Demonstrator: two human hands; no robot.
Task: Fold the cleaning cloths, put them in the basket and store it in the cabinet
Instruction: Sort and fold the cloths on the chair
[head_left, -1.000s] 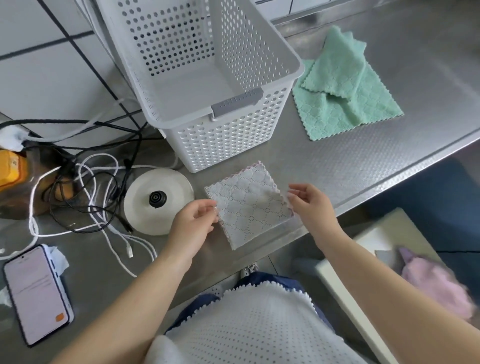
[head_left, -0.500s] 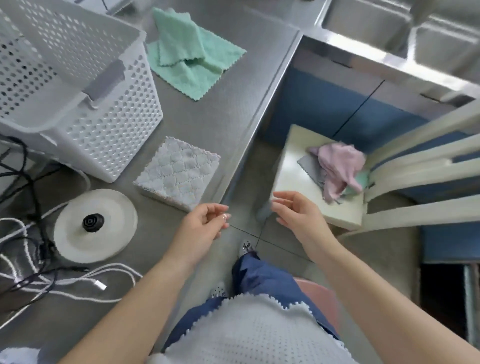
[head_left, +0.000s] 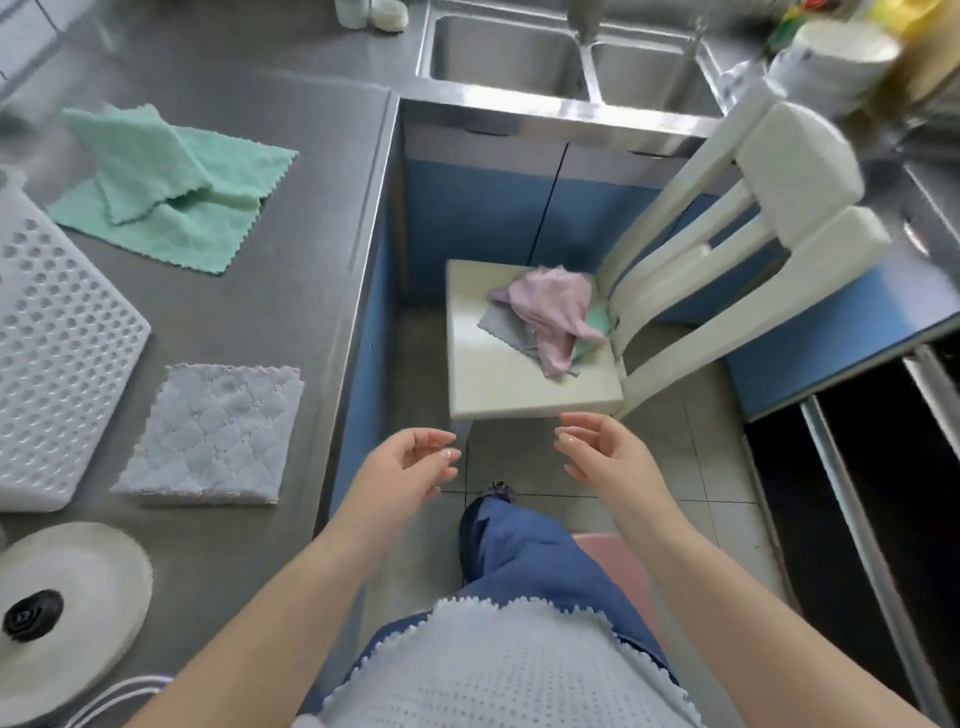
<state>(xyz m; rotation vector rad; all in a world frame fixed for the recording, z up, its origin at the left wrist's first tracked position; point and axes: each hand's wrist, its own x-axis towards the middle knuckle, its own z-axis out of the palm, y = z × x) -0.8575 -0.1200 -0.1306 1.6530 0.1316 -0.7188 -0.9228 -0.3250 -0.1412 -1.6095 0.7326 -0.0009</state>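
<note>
Hands (head_left: 410, 462) (head_left: 602, 457) hover empty, short of pink cloth (head_left: 550, 306) on chair (head_left: 498, 374).

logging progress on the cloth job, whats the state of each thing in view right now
grey cloth: folded square, flat on counter beside basket
green cloths: unfolded, loosely heaped on counter
pink cloth: crumpled on chair seat, over a grey and a green cloth
basket: on counter, inside out of view
chair: upright, facing the counter
left hand: empty, fingers relaxed
right hand: empty, fingers relaxed
sink: looks empty
</note>
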